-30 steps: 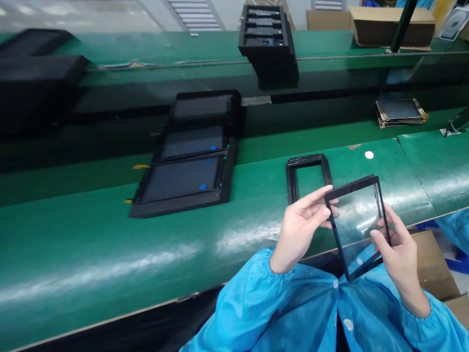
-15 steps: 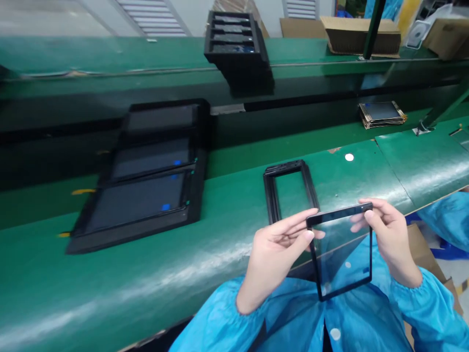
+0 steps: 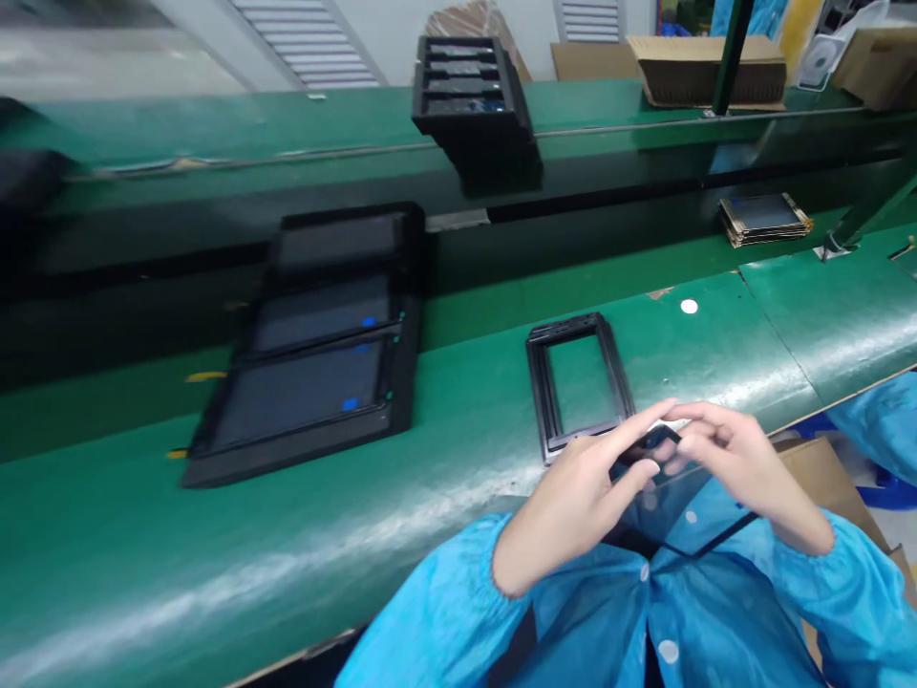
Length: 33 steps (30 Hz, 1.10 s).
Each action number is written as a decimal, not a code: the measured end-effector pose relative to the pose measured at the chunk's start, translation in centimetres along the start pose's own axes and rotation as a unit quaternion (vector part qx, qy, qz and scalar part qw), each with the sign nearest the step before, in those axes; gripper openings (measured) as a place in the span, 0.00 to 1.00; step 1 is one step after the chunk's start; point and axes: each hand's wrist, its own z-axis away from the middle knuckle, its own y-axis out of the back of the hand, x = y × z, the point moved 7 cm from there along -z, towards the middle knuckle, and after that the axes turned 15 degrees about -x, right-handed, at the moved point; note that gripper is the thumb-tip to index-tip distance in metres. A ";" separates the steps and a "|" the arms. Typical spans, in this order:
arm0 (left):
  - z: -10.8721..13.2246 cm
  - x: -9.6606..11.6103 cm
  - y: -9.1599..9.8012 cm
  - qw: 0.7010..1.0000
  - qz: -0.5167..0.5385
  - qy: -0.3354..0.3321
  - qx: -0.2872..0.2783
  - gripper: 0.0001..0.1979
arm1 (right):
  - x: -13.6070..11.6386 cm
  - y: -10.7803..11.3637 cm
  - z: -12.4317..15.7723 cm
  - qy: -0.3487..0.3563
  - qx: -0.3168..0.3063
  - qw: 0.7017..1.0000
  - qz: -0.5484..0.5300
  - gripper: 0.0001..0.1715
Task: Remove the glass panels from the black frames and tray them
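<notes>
Between my two hands is a clear glass panel with a black border [image 3: 663, 511], like a tablet's touch glass, held above my lap at the bench edge. My left hand [image 3: 584, 487] grips its left corner between thumb and fingers. On the other side, my right hand [image 3: 737, 459] pinches the upper right part, fingertips close to the left ones. The hands hide much of the panel's upper edge. Just beyond my left hand, a small stack of black rectangular frames [image 3: 542, 397] lies on the green bench.
A black tray [image 3: 402, 392] holding dark screens [image 3: 301, 392] with blue tabs lies to the left. Stacked black trays [image 3: 473, 119] stand on the rear shelf beside an open cardboard box [image 3: 706, 76]. A pile of screens [image 3: 766, 215] sits at right, near a green post [image 3: 870, 205].
The glass panel has turned in my hands, its corner now pointing up between them. My hands have come closer together. The whole view has shifted slightly.
</notes>
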 end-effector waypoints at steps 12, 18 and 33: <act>2.8 -4.2 1.7 0.936 0.272 0.038 0.219 0.28 | 2.6 5.1 2.9 -0.025 0.179 0.982 -0.061 0.34; 3.5 -4.6 1.2 0.933 0.270 0.047 0.234 0.29 | 1.7 4.5 3.4 0.021 0.243 0.970 -0.006 0.30; -0.6 1.2 0.0 0.932 -0.317 -0.156 0.085 0.13 | 0.6 1.0 3.5 0.061 0.183 0.978 0.077 0.09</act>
